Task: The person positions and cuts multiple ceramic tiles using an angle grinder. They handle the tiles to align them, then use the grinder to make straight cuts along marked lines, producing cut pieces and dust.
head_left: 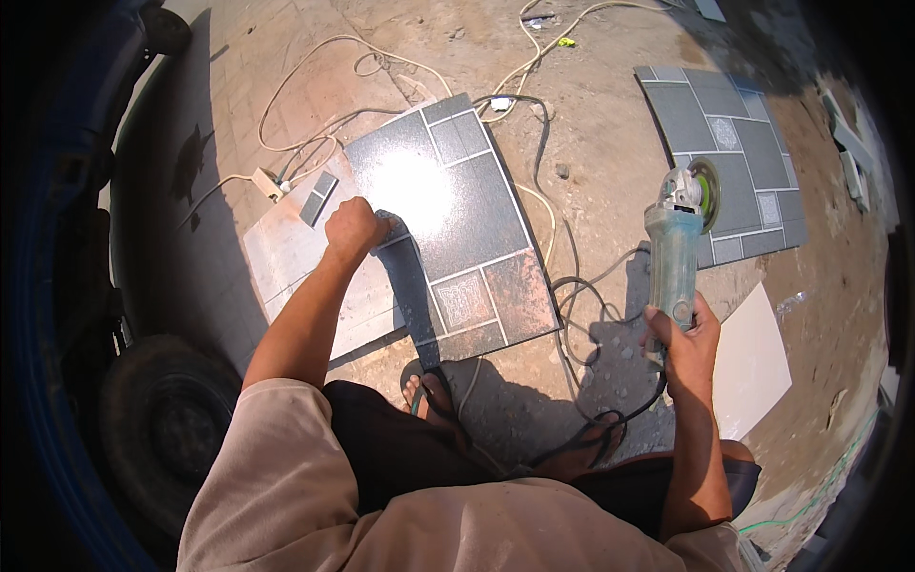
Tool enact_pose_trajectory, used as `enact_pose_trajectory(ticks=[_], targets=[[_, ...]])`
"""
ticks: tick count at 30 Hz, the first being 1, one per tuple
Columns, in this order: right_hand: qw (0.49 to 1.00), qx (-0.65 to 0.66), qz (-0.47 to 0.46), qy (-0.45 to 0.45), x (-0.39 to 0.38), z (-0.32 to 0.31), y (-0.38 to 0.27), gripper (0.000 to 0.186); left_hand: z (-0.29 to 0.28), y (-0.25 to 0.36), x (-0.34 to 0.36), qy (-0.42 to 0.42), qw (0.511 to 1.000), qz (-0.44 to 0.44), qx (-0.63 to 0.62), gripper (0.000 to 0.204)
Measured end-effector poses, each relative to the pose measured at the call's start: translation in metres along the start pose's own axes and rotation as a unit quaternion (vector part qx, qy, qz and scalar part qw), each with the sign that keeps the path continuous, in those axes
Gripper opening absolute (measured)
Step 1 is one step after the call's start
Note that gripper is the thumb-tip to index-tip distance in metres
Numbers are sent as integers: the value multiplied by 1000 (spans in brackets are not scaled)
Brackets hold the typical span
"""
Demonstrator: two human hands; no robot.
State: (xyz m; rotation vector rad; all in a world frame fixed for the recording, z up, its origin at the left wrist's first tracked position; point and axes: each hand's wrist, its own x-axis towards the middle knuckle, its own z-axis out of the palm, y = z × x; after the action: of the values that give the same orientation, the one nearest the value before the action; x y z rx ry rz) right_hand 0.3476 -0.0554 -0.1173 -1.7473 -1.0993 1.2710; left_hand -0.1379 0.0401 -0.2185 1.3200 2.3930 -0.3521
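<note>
A strip of bare ground (599,124) with a black cord (547,124) parts the big gray tile (477,205) from another gray tile (753,157) on the right. The left hand (356,227) is bent at the big tile's left edge; I can't tell if it grips. The right hand (690,343) is wrapped around the low end of the grinder (671,253). The ground is dusty and sunny. A dark wheel (172,429) stands at the left.

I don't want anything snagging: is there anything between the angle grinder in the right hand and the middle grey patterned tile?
Nothing visible is raised between the angle grinder in the right hand and the middle tile, but dark cable loops and a cream cable lie on the ground in that gap.
</note>
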Motion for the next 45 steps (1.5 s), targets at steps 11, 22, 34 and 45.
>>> enact_pose_trajectory(ticks=[11, 22, 34, 45], targets=[[997, 1, 1, -72, 48, 71, 8, 43, 32, -43, 54, -41, 988, 152, -12, 174], [977, -122, -162, -69, 182, 295, -6, 66, 23, -28, 48, -40, 990, 138, -2, 173], [978, -130, -129, -100, 234, 329, -25, 83, 27, -39, 49, -37, 989, 143, 6, 175], [974, -140, -99, -150, 242, 328, -28, 93, 29, -41, 50, -31, 990, 136, 21, 174]])
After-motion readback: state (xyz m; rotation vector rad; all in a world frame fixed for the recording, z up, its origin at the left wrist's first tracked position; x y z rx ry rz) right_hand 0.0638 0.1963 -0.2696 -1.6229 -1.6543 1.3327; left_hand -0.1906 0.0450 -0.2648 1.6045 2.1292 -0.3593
